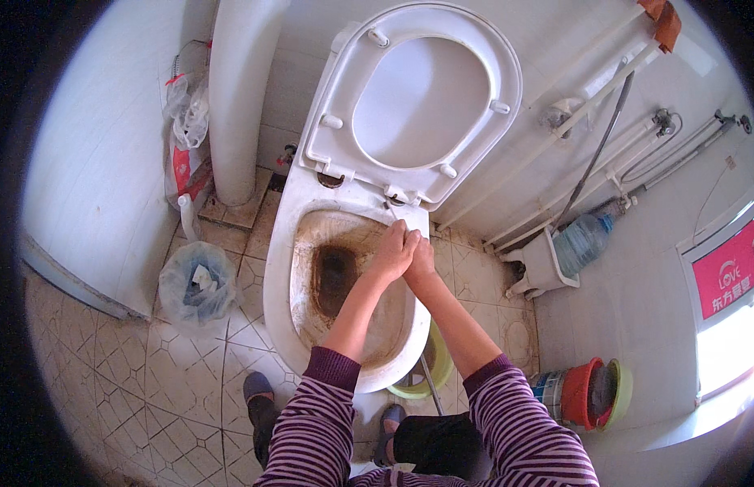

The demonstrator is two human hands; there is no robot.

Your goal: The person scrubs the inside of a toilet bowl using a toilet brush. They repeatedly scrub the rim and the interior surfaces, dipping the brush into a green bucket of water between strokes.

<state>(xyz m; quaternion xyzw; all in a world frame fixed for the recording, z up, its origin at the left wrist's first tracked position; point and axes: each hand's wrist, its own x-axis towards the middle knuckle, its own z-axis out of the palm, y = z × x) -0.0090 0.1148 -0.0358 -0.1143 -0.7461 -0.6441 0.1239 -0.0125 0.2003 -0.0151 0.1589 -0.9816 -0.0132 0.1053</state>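
Observation:
Both of my hands meet above the right rear part of a white toilet bowl point(277, 274). My left hand point(389, 254) and my right hand point(421, 260) are closed together around a slim, pale tool point(393, 211); most of it is hidden by the fingers. Its dark tip reaches the right hinge opening of the raised toilet seat point(337, 146). A rusty-brown hinge recess point(330, 181) shows at the left. Behind the seat stands the raised lid point(422, 100). Brown stains cover the inside of the bowl around its dark drain.
A lined waste bin point(197, 316) stands left of the toilet. By the right wall are a white stool point(535, 268), a large plastic bottle point(580, 246) and a red basin point(576, 392). A green basin point(444, 365) with a metal rod point(430, 383) sits near my feet.

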